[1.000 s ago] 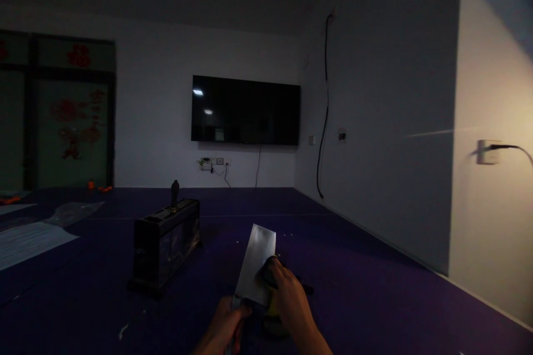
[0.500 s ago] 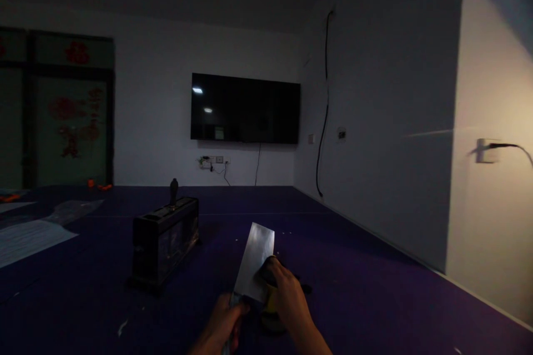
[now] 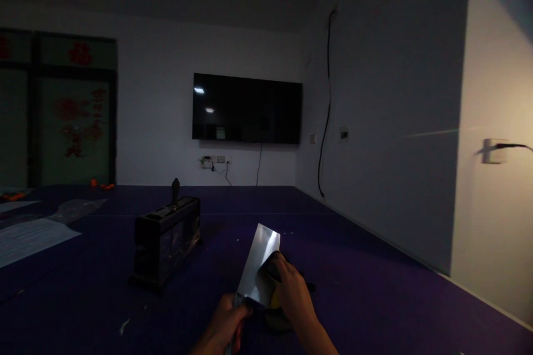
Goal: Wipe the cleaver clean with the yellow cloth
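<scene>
My left hand (image 3: 227, 319) is closed around the handle of a cleaver (image 3: 259, 266). Its broad, shiny blade points up and away from me, tilted a little to the right. At the blade's right edge, my right hand (image 3: 295, 294) has its fingers curled over the dark rounded top of a black-and-yellow object (image 3: 275, 297). The exact kind of this object is hard to tell in the dim light. A dark, rounded lower part shows beneath it near the tabletop, partly hidden by the right hand and the blade.
A black box-like device (image 3: 166, 241) with an upright knob stands left of the cleaver on the purple tabletop (image 3: 366, 294). Paper sheets (image 3: 35, 241), clear plastic (image 3: 77, 209) and small orange items (image 3: 107, 186) lie farther left. A wall (image 3: 387, 177) borders the right side.
The cleaver and both hands appear slightly farther right, and a brighter gleam shows near the blade's far end. The whole view has also shifted a little. Both grips are the same.
</scene>
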